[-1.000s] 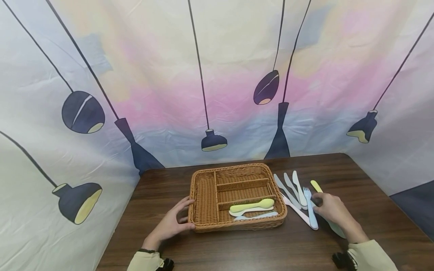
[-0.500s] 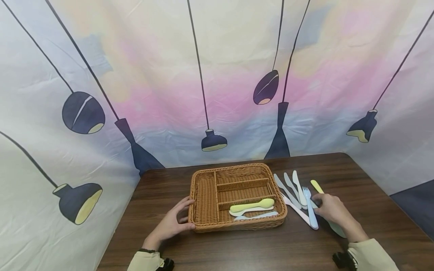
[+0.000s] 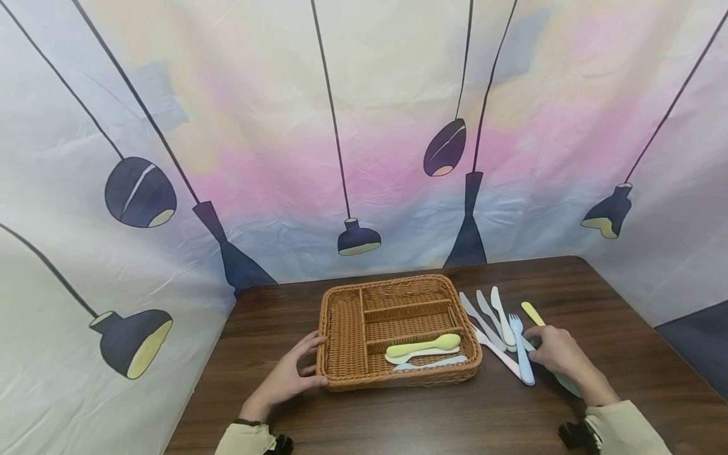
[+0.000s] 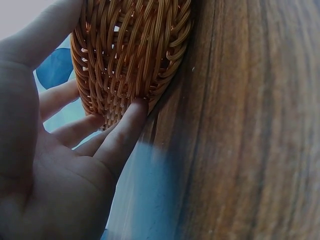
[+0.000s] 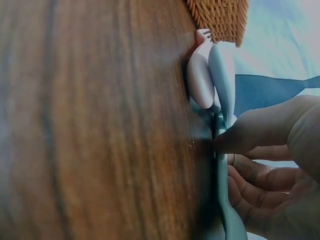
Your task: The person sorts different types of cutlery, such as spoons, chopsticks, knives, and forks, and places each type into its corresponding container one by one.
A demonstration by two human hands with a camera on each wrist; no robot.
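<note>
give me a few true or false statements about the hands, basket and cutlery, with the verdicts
1. The left hand touches the wicker basket. True.
2. The wicker basket is turned upside down. False: it stands open side up.
3. The right hand has its fingers on a green utensil. True.
4. The pink fork lies inside the wicker basket. False: the pink fork lies outside it, towards the right hand.
5. A yellow spoon lies in the wicker basket. True.
</note>
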